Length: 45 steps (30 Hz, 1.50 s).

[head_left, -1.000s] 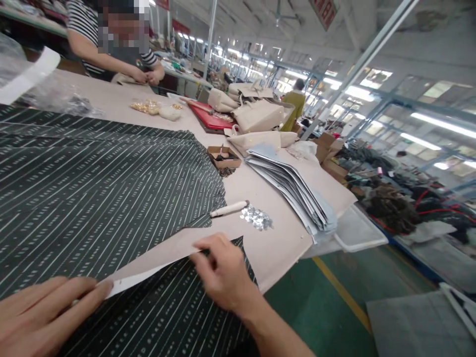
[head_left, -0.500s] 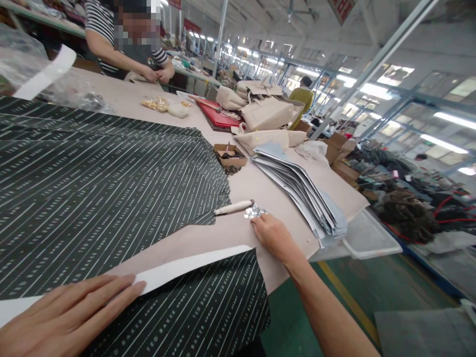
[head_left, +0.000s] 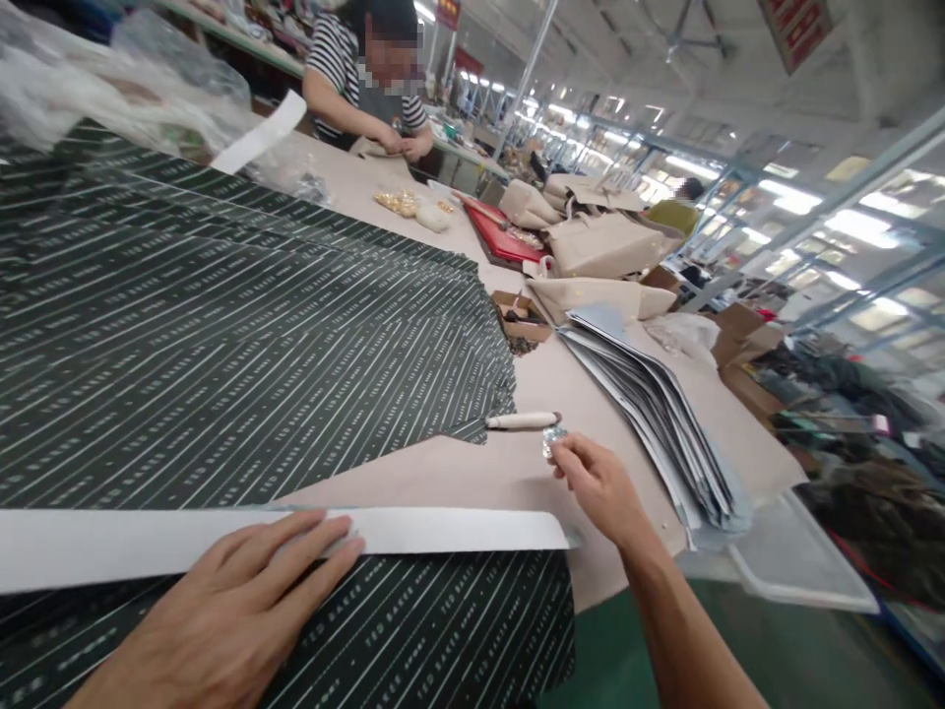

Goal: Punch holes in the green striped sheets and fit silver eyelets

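Observation:
My left hand (head_left: 243, 611) lies flat with fingers stretched out on a folded dark green striped paper sheet (head_left: 413, 630), pressing its white folded edge (head_left: 443, 530). My right hand (head_left: 601, 483) reaches to a small pile of shiny silver stickers (head_left: 553, 436) and pinches at them with thumb and fingertips. A white-handled tool (head_left: 523, 420) lies just beyond the stickers, its tip under a big fanned stack of striped sheets (head_left: 221, 325).
A fanned stack of grey-white cards (head_left: 657, 414) lies right of my hand. Behind it are a small cardboard box (head_left: 521, 317), beige bags (head_left: 605, 246) and a red tray (head_left: 502, 236). A person in a striped shirt (head_left: 346, 79) works at the far end. The table edge (head_left: 612, 581) drops to a green floor.
My right hand left the folded sheet's corner and moved right to the silver stickers. The white fold now lies flat and wide under my left hand. The view swung left.

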Each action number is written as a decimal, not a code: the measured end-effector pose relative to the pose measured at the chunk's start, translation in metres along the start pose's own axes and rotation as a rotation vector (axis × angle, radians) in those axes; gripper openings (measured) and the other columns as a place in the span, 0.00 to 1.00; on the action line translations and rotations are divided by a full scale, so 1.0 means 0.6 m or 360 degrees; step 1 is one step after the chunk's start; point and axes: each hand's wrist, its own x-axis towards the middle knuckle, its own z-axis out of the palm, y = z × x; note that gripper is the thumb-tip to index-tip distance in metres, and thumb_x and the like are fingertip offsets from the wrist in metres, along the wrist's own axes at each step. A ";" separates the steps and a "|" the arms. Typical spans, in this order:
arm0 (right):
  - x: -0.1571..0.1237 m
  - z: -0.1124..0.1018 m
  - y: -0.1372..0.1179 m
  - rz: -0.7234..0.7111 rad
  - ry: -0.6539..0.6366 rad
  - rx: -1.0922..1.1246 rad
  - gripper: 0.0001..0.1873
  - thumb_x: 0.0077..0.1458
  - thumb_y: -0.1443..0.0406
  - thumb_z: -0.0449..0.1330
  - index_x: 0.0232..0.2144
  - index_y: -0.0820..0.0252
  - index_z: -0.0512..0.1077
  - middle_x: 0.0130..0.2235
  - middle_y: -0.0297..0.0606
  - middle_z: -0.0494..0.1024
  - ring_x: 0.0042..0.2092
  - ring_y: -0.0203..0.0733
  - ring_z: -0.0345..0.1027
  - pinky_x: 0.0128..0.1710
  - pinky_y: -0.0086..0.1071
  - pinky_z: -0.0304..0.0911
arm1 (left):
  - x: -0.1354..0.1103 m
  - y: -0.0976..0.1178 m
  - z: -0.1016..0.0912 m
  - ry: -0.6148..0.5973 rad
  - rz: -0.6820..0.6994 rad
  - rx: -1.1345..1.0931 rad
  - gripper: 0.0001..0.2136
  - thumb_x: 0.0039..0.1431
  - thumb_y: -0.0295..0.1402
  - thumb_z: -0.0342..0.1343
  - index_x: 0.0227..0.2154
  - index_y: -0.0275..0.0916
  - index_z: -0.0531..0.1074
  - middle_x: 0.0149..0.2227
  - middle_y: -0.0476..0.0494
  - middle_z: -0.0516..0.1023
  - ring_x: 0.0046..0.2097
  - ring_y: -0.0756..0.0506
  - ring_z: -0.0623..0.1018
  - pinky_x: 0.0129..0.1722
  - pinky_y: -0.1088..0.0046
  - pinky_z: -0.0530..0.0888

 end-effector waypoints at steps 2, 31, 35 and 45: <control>-0.004 0.000 -0.056 -0.0042 -0.0116 0.0279 0.16 0.66 0.60 0.50 0.28 0.58 0.70 0.25 0.32 0.73 0.28 0.37 0.68 0.30 0.29 0.62 | 0.009 0.009 -0.011 0.0017 0.0011 -0.0018 0.25 0.63 0.23 0.44 0.59 0.51 0.69 0.57 0.55 0.75 0.57 0.44 0.74 0.57 0.64 0.66; -0.002 0.126 -0.256 -0.0398 -0.0743 0.0400 0.11 0.63 0.66 0.53 0.47 0.59 0.70 0.31 0.34 0.79 0.31 0.40 0.72 0.34 0.32 0.64 | 0.015 0.015 -0.028 -0.0215 0.0116 0.0017 0.16 0.71 0.29 0.44 0.58 0.34 0.66 0.58 0.43 0.72 0.58 0.42 0.69 0.54 0.59 0.68; 0.047 0.106 -0.175 -0.0338 -0.0106 0.0106 0.12 0.63 0.63 0.53 0.43 0.59 0.73 0.38 0.43 0.80 0.39 0.46 0.74 0.42 0.39 0.68 | 0.009 0.014 -0.019 -0.0099 0.0089 -0.0009 0.17 0.71 0.28 0.44 0.58 0.37 0.67 0.59 0.47 0.72 0.58 0.43 0.69 0.56 0.60 0.66; 0.092 0.079 -0.012 -0.0430 0.0183 -0.0091 0.16 0.64 0.55 0.53 0.40 0.59 0.75 0.42 0.48 0.81 0.47 0.53 0.73 0.51 0.52 0.66 | 0.019 0.013 -0.019 -0.0047 0.0059 -0.0083 0.16 0.70 0.27 0.43 0.56 0.39 0.69 0.56 0.48 0.75 0.57 0.44 0.71 0.53 0.60 0.66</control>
